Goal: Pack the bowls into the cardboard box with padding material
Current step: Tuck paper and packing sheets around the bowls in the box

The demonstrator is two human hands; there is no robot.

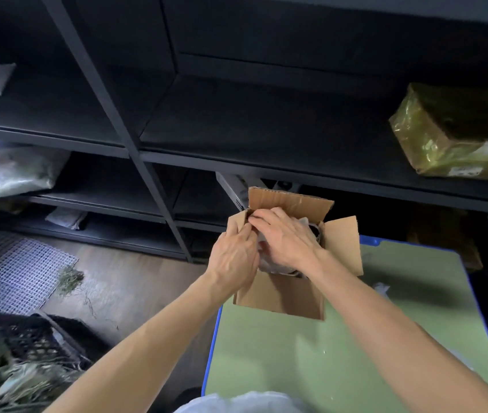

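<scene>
A small cardboard box [284,296] with its flaps open stands at the far left corner of a green table [326,353]. Clear padding material [269,265] fills the box's opening, and a dark bowl rim [315,231] shows at its right side. My left hand [232,257] is at the box's left flap, its fingers curled at the flap's top edge. My right hand [281,234] lies over the padding inside the box, fingers reaching to the far left corner beside my left hand's fingertips. Whether it pinches the padding is hidden.
Dark metal shelving [135,144] stands behind the box. A package wrapped in yellowish film [451,135] lies on the right shelf; plastic bags [13,174] on the left shelves. A white mesh mat [13,269] and a black crate [34,338] are on the floor left.
</scene>
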